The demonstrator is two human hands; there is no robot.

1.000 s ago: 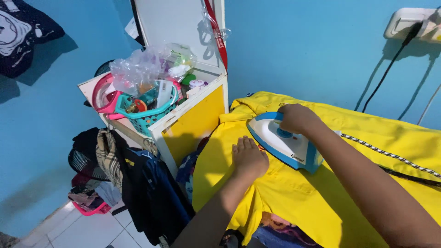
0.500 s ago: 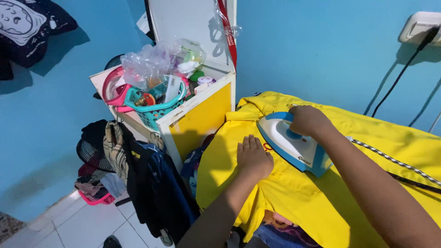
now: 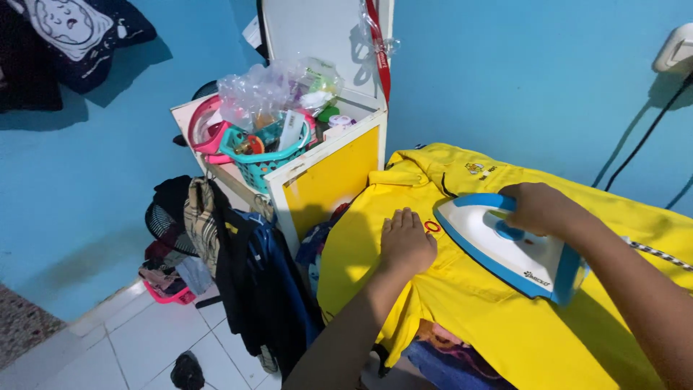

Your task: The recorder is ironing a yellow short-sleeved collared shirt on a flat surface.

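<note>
A yellow shirt (image 3: 469, 310) lies spread over a raised surface at the right. A white and blue clothes iron (image 3: 498, 245) rests flat on it, its tip pointing left. My right hand (image 3: 538, 207) grips the iron's blue handle from above. My left hand (image 3: 406, 242) lies flat on the shirt, fingers together, just left of the iron's tip and apart from it. A striped cord (image 3: 660, 253) runs off to the right over the shirt.
A white and yellow cabinet (image 3: 328, 173) stands left of the shirt, carrying a teal basket (image 3: 263, 155) of bags and bottles and a pink basket (image 3: 206, 130). Dark clothes (image 3: 238, 253) hang from it. A wall socket (image 3: 675, 47) with a black cable sits at the upper right. White floor tiles (image 3: 137, 339) below.
The view has shifted left and down, so the iron and hands now sit further right in frame. My right hand keeps its hold on the iron; my left hand stays flat on the shirt.
</note>
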